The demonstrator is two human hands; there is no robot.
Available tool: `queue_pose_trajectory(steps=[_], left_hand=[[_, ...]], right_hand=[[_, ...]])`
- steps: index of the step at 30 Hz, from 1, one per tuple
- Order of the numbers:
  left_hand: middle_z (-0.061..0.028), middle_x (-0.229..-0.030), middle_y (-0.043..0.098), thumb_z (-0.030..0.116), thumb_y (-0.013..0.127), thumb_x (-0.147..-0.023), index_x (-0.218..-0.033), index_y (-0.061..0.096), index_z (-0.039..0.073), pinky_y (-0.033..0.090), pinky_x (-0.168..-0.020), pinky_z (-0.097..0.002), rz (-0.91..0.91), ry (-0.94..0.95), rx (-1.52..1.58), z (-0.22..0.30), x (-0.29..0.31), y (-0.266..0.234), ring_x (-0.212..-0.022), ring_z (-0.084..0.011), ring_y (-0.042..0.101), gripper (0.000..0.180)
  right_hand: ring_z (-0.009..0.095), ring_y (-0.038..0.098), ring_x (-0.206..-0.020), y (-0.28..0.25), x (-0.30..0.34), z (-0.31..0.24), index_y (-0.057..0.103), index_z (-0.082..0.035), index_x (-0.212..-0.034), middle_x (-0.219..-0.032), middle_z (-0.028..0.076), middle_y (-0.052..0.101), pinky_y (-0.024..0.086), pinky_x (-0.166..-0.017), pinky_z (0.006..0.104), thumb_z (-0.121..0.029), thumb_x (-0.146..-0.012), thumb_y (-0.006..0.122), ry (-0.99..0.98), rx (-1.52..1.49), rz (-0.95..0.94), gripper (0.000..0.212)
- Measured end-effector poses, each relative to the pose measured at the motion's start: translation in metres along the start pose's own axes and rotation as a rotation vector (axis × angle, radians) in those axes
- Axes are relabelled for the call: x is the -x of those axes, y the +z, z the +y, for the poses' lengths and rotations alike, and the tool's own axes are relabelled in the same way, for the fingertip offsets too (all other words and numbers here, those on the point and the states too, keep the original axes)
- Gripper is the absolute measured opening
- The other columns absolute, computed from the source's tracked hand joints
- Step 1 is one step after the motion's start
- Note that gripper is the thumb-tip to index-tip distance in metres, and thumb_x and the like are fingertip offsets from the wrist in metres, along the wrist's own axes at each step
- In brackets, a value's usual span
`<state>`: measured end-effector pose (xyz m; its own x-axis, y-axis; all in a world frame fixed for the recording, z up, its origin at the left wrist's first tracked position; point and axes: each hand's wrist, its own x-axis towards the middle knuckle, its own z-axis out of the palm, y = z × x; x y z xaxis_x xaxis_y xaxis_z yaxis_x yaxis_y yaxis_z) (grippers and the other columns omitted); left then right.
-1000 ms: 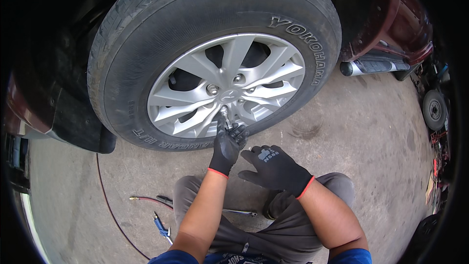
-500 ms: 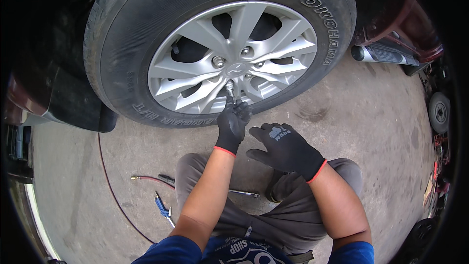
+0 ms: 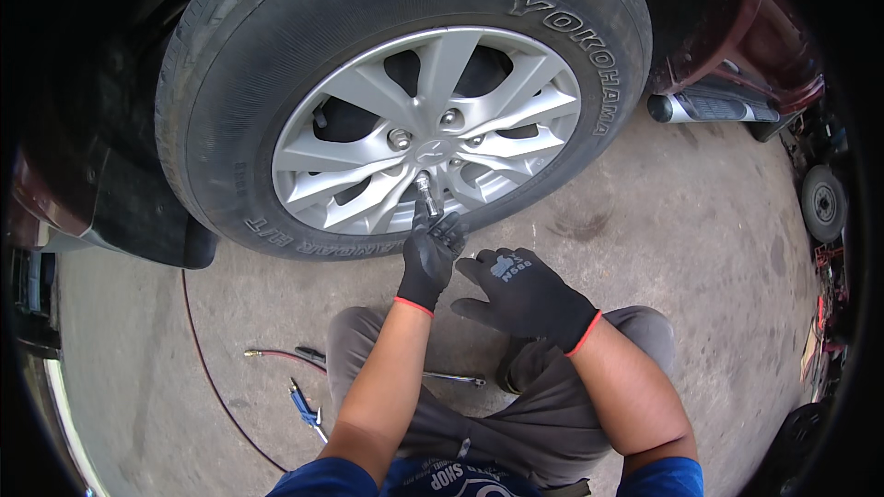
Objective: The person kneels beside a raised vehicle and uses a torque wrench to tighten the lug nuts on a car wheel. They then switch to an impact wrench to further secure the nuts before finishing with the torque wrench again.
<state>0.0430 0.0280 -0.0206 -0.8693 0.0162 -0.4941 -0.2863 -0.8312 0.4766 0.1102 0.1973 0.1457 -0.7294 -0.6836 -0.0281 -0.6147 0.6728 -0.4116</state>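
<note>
A silver alloy wheel (image 3: 445, 69) with a black tire (image 3: 221, 120) stands before me. My left hand (image 3: 429, 256), in a black glove with a red cuff, is closed on a chrome socket (image 3: 426, 193). The socket's far end meets the wheel at the lower lug position, just below the center cap (image 3: 431, 151). Other lug nuts, one at the left (image 3: 400, 139) and one above (image 3: 450, 118), show around the cap. My right hand (image 3: 527, 294), gloved alike, hovers close by on the right, thumb apart from the fingers, holding nothing.
On the concrete floor (image 3: 249, 299) at lower left lie a blue air blow gun (image 3: 305, 410), a dark red hose (image 3: 204, 364) and a brass hose fitting (image 3: 254, 352). A long chrome-handled tool (image 3: 456, 377) lies by my legs. A side step (image 3: 714, 109) juts out at right; a spare wheel (image 3: 824, 203) stands beyond.
The whole view has shifted, so the wheel sits a little lower and further left. My left hand stays on the socket at the same lug; the right hand keeps about the same pose.
</note>
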Motion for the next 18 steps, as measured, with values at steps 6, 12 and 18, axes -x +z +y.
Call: queue_pose_trajectory(steps=[6,12,18], left_hand=[[-0.0094,-0.1,0.07,0.05,0.049,-0.108,-0.118,0.061,0.001,0.056,-0.084,-0.0387,-0.227,-0.018,0.087,0.01,0.002,0.002,-0.083,-0.0228,0.065,0.051],[-0.007,-0.093,0.071,0.043,0.052,-0.108,-0.105,0.066,0.004,0.055,-0.08,-0.0358,0.104,0.219,-0.44,0.003,0.003,0.009,-0.087,-0.0226,0.068,0.041],[-0.0074,-0.094,0.068,0.037,0.056,-0.104,-0.099,0.068,0.005,0.053,-0.076,-0.0363,-0.336,-0.107,0.414,0.013,-0.003,0.013,-0.086,-0.0219,0.064,0.035]], right_hand=[[0.037,0.066,-0.102,0.002,-0.001,-0.001,0.06,-0.002,-0.132,-0.106,0.018,0.069,0.051,-0.089,0.0483,-0.047,-0.096,0.065,0.001,-0.002,0.004,0.058],[0.038,0.066,-0.101,0.004,-0.002,0.0,0.061,-0.003,-0.132,-0.106,0.019,0.068,0.051,-0.089,0.0486,-0.048,-0.096,0.065,0.002,0.016,-0.014,0.058],[0.038,0.066,-0.102,0.007,-0.002,0.001,0.061,-0.002,-0.132,-0.108,0.02,0.068,0.051,-0.09,0.0487,-0.048,-0.096,0.065,0.019,0.006,-0.038,0.059]])
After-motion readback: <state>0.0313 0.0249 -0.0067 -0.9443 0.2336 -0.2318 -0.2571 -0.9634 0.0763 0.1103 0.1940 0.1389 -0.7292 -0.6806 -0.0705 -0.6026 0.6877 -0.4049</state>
